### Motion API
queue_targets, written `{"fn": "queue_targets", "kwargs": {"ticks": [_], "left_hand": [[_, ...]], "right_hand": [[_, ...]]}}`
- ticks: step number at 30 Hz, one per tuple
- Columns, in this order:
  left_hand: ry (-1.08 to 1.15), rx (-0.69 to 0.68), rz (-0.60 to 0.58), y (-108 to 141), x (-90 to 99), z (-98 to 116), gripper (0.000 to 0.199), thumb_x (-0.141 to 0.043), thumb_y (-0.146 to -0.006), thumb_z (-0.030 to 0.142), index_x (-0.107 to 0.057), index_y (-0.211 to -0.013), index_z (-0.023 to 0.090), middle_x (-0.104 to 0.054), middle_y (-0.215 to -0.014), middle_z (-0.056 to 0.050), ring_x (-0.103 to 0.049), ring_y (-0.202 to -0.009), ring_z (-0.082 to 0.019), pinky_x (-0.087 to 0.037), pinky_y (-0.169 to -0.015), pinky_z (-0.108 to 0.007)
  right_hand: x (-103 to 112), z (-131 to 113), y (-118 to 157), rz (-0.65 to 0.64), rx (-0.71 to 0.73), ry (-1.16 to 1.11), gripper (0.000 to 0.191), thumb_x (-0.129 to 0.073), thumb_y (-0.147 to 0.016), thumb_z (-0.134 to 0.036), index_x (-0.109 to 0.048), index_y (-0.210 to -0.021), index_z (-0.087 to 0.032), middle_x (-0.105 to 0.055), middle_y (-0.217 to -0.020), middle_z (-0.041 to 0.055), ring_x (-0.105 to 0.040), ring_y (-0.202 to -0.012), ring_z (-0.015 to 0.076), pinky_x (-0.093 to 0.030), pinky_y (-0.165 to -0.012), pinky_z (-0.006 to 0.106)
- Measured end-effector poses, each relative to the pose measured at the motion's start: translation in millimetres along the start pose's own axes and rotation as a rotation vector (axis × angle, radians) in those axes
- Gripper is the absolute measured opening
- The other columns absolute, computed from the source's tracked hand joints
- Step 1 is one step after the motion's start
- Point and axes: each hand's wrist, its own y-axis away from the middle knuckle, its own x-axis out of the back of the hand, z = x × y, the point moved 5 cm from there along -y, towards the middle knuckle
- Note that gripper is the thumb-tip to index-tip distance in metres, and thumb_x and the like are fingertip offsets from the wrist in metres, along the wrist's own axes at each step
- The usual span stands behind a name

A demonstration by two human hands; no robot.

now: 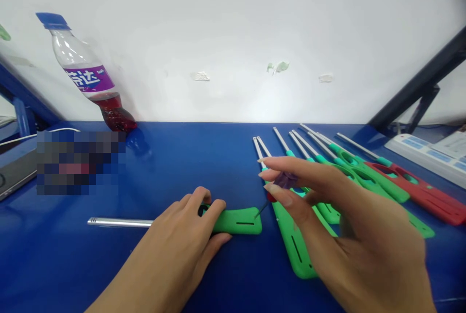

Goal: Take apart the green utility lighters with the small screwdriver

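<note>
Flat on the blue table lies a green long-neck lighter (pixel 238 221), its metal tube pointing left. My left hand (pixel 185 235) is closed around its middle, covering the trigger area in part. Between the thumb and fingers of my right hand (pixel 349 225) is a small screwdriver (pixel 286 180) with a dark purple and red handle. Its thin shaft slants down to the left, and the tip meets the butt end of the lighter's handle, near the slot. Just behind and under my right hand lies another green lighter (pixel 294 242).
Several more green lighters (pixel 386 184) and a red lighter (pixel 433 196) lie to the right. Beyond them is a white power strip (pixel 433 155). A purple-labelled drink bottle (pixel 89 77) stands back left, by a phone-like dark device (pixel 18 170) and a blurred-out patch. A white wall closes the back.
</note>
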Motion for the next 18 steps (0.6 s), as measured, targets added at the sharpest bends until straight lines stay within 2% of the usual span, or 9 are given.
{"fn": "queue_targets", "kwargs": {"ticks": [6, 11, 18], "left_hand": [[0.016, 0.008, -0.019, 1.3, -1.2, -0.7, 0.025, -0.070, -0.101, 0.024, -0.071, -0.126, 0.026, -0.067, -0.126, -0.011, -0.073, -0.107, -0.034, -0.064, -0.094, -0.060], [0.030, 0.010, -0.040, 1.1, -1.5, 0.1, 0.024, -0.069, -0.101, 0.024, -0.071, -0.126, 0.025, -0.067, -0.126, -0.011, -0.073, -0.107, -0.034, -0.063, -0.094, -0.061], [0.026, 0.005, -0.019, 2.2, -1.9, 0.6, 0.025, -0.070, -0.101, 0.024, -0.071, -0.126, 0.025, -0.067, -0.127, -0.012, -0.073, -0.109, -0.034, -0.064, -0.095, -0.061]], "right_hand": [[-1.7, 2.0, -0.9, -0.001, 0.006, -0.006, 0.033, -0.065, -0.102, -0.013, -0.070, -0.128, -0.033, -0.083, -0.111, -0.0052, -0.080, -0.082, 0.0133, -0.066, -0.076, 0.020], [-2.5, 1.3, -0.7, 0.001, 0.004, -0.002, 0.033, -0.064, -0.103, -0.012, -0.070, -0.128, -0.032, -0.083, -0.113, -0.0047, -0.080, -0.084, 0.0139, -0.066, -0.081, 0.022], [-1.4, 0.2, -0.8, -0.007, 0.022, 0.009, 0.033, -0.063, -0.103, -0.011, -0.070, -0.127, -0.032, -0.083, -0.113, -0.0049, -0.079, -0.081, 0.0131, -0.065, -0.079, 0.020]]}}
